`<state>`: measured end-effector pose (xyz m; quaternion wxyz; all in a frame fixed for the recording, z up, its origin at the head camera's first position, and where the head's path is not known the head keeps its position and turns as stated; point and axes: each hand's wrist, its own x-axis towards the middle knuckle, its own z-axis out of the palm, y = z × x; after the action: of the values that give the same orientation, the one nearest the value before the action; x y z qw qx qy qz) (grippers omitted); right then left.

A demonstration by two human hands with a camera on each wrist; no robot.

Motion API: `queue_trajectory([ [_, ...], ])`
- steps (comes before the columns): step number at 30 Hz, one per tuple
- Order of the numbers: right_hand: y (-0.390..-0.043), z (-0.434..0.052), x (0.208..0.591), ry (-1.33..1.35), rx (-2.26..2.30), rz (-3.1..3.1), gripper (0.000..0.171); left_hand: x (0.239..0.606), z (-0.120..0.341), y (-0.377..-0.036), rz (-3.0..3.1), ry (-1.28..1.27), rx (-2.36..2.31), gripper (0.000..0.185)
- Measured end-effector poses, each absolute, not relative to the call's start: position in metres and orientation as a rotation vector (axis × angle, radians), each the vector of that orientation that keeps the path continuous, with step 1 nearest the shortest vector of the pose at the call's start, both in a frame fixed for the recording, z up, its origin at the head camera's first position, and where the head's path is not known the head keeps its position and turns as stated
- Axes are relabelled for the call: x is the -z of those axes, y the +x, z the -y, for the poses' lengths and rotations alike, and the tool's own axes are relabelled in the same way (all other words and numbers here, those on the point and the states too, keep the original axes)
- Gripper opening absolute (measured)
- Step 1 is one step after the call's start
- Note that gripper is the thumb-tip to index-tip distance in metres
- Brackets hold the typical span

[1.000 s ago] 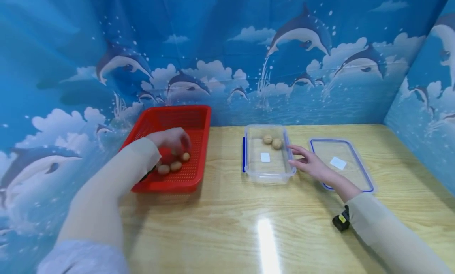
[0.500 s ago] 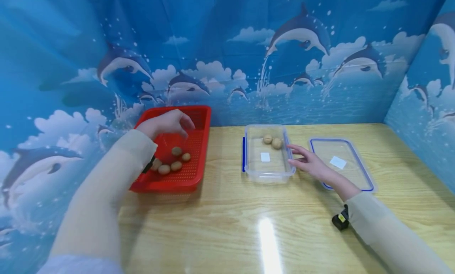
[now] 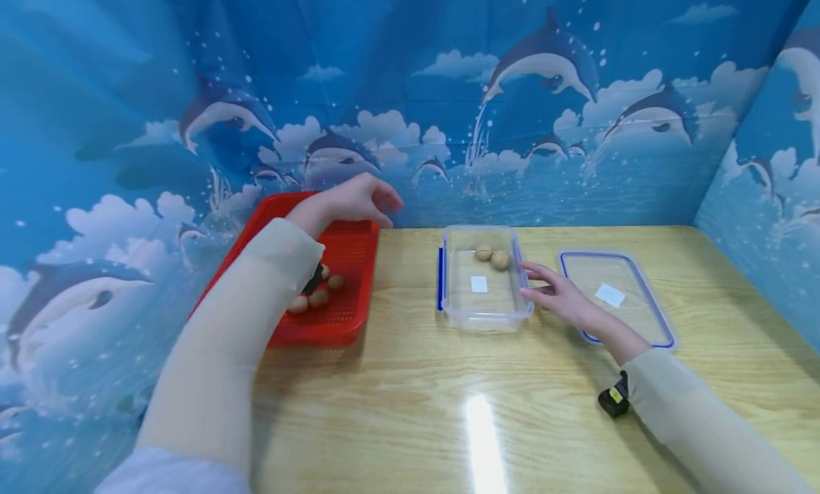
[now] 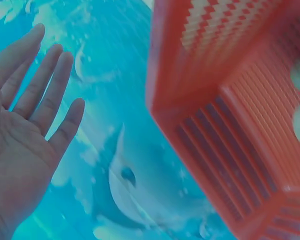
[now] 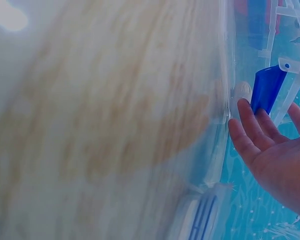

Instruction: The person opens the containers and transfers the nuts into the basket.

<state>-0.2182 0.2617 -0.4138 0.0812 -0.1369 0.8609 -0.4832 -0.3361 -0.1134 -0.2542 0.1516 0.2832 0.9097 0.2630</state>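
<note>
My left hand (image 3: 359, 198) hovers above the far right corner of the red plastic basket (image 3: 346, 330). In the left wrist view the fingers (image 4: 50, 100) stretch out and nothing is seen in the palm. Several walnuts (image 3: 318, 298) lie in the basket, some hidden by my left sleeve and wrist camera. My right hand (image 3: 560, 295) rests its fingertips on the right side of the clear plastic box (image 3: 483, 314), near a blue latch (image 5: 268, 89) in the right wrist view. Two walnuts (image 3: 500, 260) sit inside the box toward its back right.
The clear lid (image 3: 640, 323) with its blue seal lies right of the box, partly behind my right hand. Another blue latch (image 3: 440, 279) hangs at the box's left side. A dolphin-print backdrop (image 3: 416, 88) borders the wooden table (image 3: 384, 408) behind and at the sides.
My left hand has risen out of the basket and moved right and away, beyond the basket's far right corner. The right hand and the box stay where they were.
</note>
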Motion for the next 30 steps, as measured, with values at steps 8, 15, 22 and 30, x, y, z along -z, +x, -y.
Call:
queue_trajectory([
  [8, -0.218, -0.263, 0.415, -0.42, 1.447, -2.57, 0.062, 0.265, 0.063, -0.338, -2.55, 0.892, -0.74, 0.039],
  [15, -0.219, -0.263, 0.415, -0.421, 1.455, -2.57, 0.062, 0.274, 0.03, -0.341, -2.451, 0.973, -0.821, 0.038],
  [22, -0.219, -0.262, 0.416, -0.444, 1.467, -2.57, 0.061, 0.289, 0.008, -0.346, -2.405, 0.947, -0.901, 0.038],
  [30, -0.219, -0.261, 0.415, -0.433, 1.479, -2.561, 0.061, 0.323, -0.01, -0.353, -2.402, 0.899, -0.908, 0.045],
])
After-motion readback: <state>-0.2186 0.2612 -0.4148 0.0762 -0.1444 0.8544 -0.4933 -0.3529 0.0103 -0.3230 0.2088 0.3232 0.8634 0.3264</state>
